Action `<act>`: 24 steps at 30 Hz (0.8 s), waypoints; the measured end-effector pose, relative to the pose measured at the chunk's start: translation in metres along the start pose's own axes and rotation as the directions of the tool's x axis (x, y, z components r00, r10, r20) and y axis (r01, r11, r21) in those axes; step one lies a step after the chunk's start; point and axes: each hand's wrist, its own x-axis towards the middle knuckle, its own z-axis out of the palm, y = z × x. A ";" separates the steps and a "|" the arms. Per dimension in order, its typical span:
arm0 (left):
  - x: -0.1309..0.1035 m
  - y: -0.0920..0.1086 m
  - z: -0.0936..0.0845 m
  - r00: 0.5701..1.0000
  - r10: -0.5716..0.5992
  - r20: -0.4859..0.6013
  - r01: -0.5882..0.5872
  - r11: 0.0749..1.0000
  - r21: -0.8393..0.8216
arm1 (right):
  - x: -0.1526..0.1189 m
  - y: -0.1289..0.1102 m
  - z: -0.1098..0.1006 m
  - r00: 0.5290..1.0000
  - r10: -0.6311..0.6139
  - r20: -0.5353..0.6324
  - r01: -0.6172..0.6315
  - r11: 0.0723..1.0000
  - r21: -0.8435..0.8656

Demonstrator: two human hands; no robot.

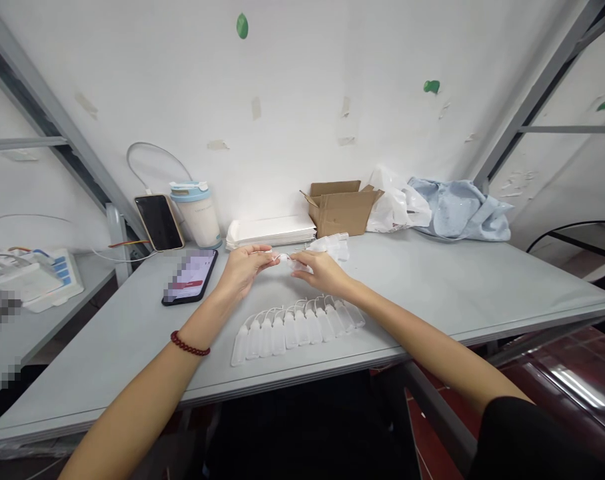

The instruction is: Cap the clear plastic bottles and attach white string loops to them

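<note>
My left hand [243, 270] is closed, its thumb and fingertips pinching the end of a thin white cord [283, 257]. The cord arches across to my right hand [326, 272], which grips a small translucent white plastic tag [303, 266], partly covered by the fingers. Below both hands, several similar translucent tags [290, 330] lie side by side in a slanting row, each with a white cord curling from its upper end. Just behind my right hand rests a loose pile of translucent pieces [338, 247].
Along the wall stand a phone with a charging cable [160, 223], a blue-lidded cup [197, 217], a white stack [270, 230], an open cardboard box [345, 212], a white plastic bag [395, 207] and light blue cloth [457, 210]. Another phone [195, 273] lies left of my left hand.
</note>
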 end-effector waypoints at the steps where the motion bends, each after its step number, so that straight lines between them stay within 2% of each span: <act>1: -0.001 0.000 0.000 1.000 0.006 0.001 -0.006 1.000 0.016 | 0.000 0.001 0.001 1.000 -0.009 -0.003 0.009 1.000 -0.024; 4: -0.002 0.001 0.000 1.000 0.027 0.005 -0.027 0.998 0.056 | 0.000 0.002 0.002 0.999 -0.028 -0.022 0.027 0.999 -0.042; 11: -0.001 0.002 -0.001 0.996 0.087 -0.005 -0.086 0.990 0.116 | 0.001 0.003 0.003 0.995 -0.035 -0.089 0.041 0.997 0.064; 18: -0.006 0.002 0.004 0.999 0.044 0.018 -0.047 0.976 0.213 | 0.000 0.002 0.004 0.997 -0.073 -0.029 0.074 0.997 0.027; 21: -0.007 0.002 0.003 0.998 0.007 0.063 -0.021 0.975 0.223 | 0.000 0.001 0.005 0.997 -0.059 -0.043 0.061 0.997 0.052; 24: -0.006 0.002 0.002 0.996 0.033 0.087 -0.051 0.977 0.205 | 0.000 0.000 0.005 0.998 -0.022 -0.052 0.026 0.997 0.069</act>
